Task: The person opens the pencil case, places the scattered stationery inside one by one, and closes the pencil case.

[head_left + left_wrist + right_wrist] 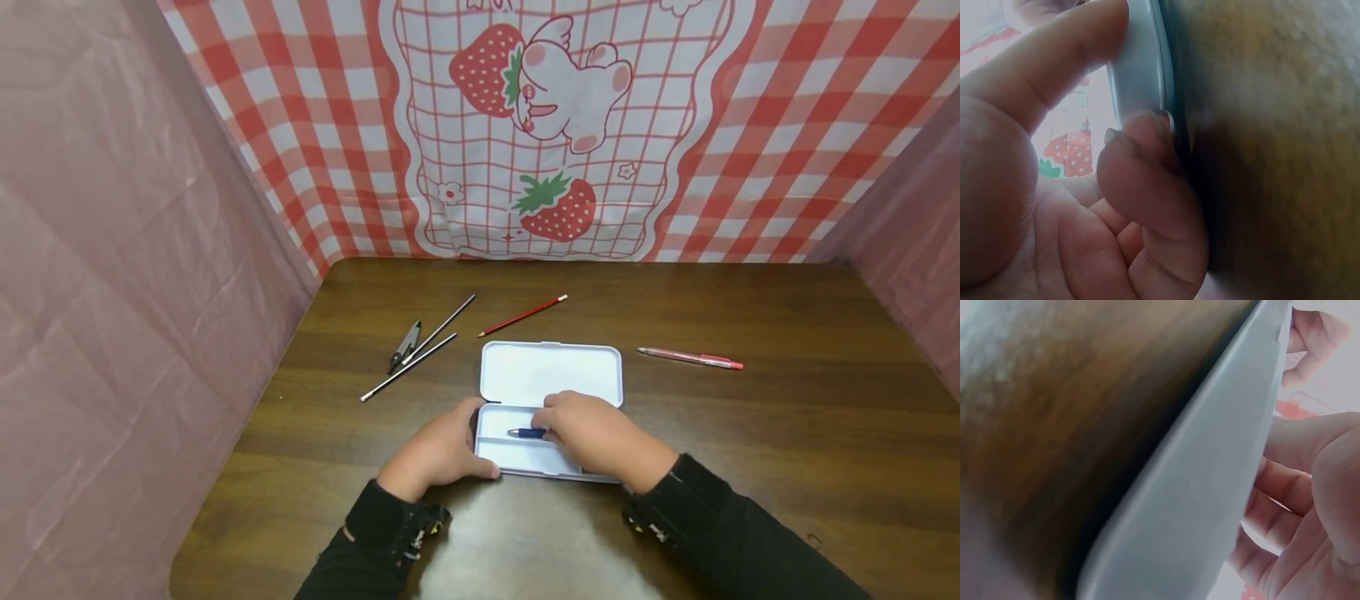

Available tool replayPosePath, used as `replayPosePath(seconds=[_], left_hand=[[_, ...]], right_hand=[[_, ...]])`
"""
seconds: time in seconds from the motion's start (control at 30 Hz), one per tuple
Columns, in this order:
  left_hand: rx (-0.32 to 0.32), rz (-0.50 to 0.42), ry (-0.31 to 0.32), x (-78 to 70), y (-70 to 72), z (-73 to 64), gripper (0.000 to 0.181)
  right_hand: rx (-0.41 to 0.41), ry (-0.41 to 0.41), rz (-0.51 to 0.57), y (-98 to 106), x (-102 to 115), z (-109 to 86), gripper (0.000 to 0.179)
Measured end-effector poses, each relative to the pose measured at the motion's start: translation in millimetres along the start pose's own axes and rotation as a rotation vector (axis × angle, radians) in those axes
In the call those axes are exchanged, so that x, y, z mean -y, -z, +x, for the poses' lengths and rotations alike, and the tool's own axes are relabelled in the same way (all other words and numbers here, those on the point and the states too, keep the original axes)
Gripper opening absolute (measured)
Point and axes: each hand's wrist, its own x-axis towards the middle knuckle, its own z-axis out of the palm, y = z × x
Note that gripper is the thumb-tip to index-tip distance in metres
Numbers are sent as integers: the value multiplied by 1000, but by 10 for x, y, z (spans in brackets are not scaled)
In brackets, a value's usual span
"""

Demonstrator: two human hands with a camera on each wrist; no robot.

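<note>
A white pencil case (517,456) lies on the table, its lid (551,372) folded back away from the person. My left hand (442,450) grips the case's left end, thumb at the near edge and fingers round the far corner; the left wrist view shows the thumb and curled fingers against the case wall (1138,62). Inside the rear compartment is a dark blue pen (529,433), its tip pointing left. My right hand (596,433) reaches into the case and holds the pen's right part, which the fingers hide. In the right wrist view, the near wall (1191,487) hides the fingertips.
Left of the lid lie a grey compass (406,346) and two thin pencils, one silvery (442,327) and one white-ended (408,367). Behind the lid is a red pencil (522,316). A pink pen (690,358) lies to the right. A checked cloth (337,125) hangs behind the table.
</note>
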Motion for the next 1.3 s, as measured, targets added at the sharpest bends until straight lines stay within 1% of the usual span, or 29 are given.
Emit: replayPosePath(seconds=[0.17, 0.3, 0.4, 0.5, 0.6, 0.7, 0.83, 0.97, 1.07, 1.2, 1.3], left_hand=[[-3, 1, -2, 6, 3, 0, 96], [-4, -3, 1, 11, 0, 4, 96], [-5, 1, 0, 10, 0, 5, 96], [-4, 2, -2, 8, 4, 2, 95], [-2, 1, -3, 6, 7, 3, 95], [-2, 1, 0, 9, 4, 11, 95], [-12, 4, -19, 7, -4, 12, 95], [-29, 1, -66, 10, -16, 13, 94], [-39, 4, -77, 17, -18, 17, 93], [-41, 13, -70, 22, -16, 18, 93], [-37, 15, -60, 28, -17, 19, 92]], right_hand=[[10, -21, 27, 16, -4, -16, 20], [-7, -40, 33, 13, -22, -57, 21], [-46, -41, 32, 5, -46, -113, 20], [-109, -26, 34, 31, -64, -188, 22], [-171, -28, 30, 112, -90, -267, 26], [-204, -72, 34, 242, -155, -342, 32], [-213, -157, 14, 424, -334, -450, 38], [-215, -194, -31, 577, -563, -576, 40], [-209, -222, -62, 648, -729, -655, 42], [-174, -265, -109, 657, -934, -708, 43], [-165, -271, -134, 604, -1108, -711, 43]])
